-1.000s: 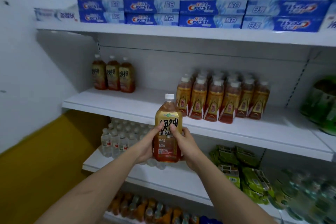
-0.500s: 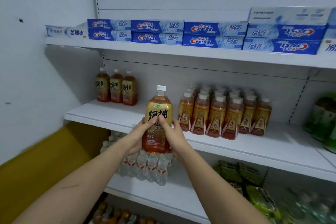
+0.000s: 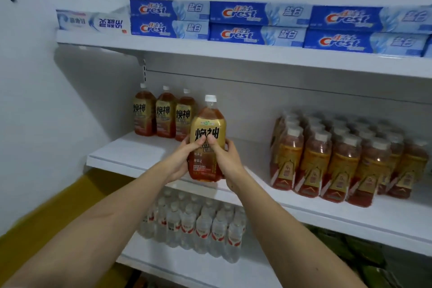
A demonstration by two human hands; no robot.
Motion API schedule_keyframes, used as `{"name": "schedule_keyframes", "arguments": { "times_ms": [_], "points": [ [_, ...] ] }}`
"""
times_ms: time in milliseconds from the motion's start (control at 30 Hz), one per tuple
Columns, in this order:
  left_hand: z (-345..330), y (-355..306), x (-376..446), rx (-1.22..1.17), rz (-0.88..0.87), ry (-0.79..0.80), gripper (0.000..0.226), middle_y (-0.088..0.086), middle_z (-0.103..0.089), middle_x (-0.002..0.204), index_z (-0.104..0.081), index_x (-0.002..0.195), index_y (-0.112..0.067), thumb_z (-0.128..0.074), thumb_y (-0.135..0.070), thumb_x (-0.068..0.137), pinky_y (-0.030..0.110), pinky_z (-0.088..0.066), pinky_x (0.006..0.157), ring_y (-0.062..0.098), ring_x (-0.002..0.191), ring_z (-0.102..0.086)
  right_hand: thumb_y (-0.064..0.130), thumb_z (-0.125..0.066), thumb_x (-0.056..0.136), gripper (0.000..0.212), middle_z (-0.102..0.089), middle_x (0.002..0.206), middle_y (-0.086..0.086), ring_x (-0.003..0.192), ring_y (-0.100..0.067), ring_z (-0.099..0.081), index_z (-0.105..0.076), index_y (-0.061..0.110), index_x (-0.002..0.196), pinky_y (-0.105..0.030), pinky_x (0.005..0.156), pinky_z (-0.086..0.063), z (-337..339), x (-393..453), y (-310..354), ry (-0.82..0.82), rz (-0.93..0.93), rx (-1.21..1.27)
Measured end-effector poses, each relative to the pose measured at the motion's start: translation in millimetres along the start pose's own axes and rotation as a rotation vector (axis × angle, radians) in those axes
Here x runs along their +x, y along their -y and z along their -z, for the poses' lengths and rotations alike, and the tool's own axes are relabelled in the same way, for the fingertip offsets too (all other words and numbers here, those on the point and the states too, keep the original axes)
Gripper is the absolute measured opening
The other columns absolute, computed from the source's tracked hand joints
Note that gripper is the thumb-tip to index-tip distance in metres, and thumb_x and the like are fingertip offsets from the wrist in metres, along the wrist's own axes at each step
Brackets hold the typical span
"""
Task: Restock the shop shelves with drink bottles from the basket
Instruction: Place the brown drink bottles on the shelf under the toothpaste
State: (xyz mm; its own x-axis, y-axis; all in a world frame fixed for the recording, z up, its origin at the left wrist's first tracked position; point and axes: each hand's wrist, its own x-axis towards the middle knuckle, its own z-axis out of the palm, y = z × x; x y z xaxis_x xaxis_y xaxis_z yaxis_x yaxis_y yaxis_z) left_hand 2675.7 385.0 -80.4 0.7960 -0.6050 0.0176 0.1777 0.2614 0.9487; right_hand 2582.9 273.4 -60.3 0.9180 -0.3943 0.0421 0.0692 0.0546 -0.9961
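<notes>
Both hands, the left hand (image 3: 181, 159) and right hand (image 3: 225, 159), grip the upright tea bottle (image 3: 207, 140) just above the middle shelf (image 3: 131, 156), where a careless push could topple the three matching bottles (image 3: 164, 114) behind.

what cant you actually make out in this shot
Head view only:
- Tea bottle base: whether it touches the middle shelf is unclear.
- Its lower label: covered by the left hand and right hand.
- Green packs: cut off at the bottom right corner.
- Basket: out of frame.
</notes>
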Motion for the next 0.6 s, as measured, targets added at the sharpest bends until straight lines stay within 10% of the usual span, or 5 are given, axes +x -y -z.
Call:
{"name": "schedule_keyframes", "arguments": {
  "times_ms": [300, 600],
  "points": [
    [99, -6, 52, 0.024, 0.034, -0.001, 0.068, 0.011, -0.071, 0.122, -0.047, 0.141, -0.018, -0.072, -0.028, 0.078, 0.041, -0.051, 0.098, 0.025, 0.116, -0.065, 0.048, -0.071, 0.086, 0.056, -0.058, 0.126, -0.001, 0.109, -0.015, -0.061, -0.042, 0.028, 0.129, -0.029, 0.084, -0.052, -69, 80, -46, 0.03, -0.024, 0.032],
    [188, -29, 70, 0.038, 0.002, -0.05, 0.117, 0.01, -0.069, 0.126, -0.046, 0.142, -0.019, -0.099, -0.046, 0.042, 0.04, -0.055, 0.089, 0.025, 0.117, -0.065, 0.005, -0.073, 0.087, 0.062, -0.058, 0.115, 0.013, 0.103, 0.0, -0.058, -0.037, 0.032, 0.13, -0.024, 0.088, -0.053, -128, 134, -64, 0.241, 0.07, -0.184]
  ]
}}
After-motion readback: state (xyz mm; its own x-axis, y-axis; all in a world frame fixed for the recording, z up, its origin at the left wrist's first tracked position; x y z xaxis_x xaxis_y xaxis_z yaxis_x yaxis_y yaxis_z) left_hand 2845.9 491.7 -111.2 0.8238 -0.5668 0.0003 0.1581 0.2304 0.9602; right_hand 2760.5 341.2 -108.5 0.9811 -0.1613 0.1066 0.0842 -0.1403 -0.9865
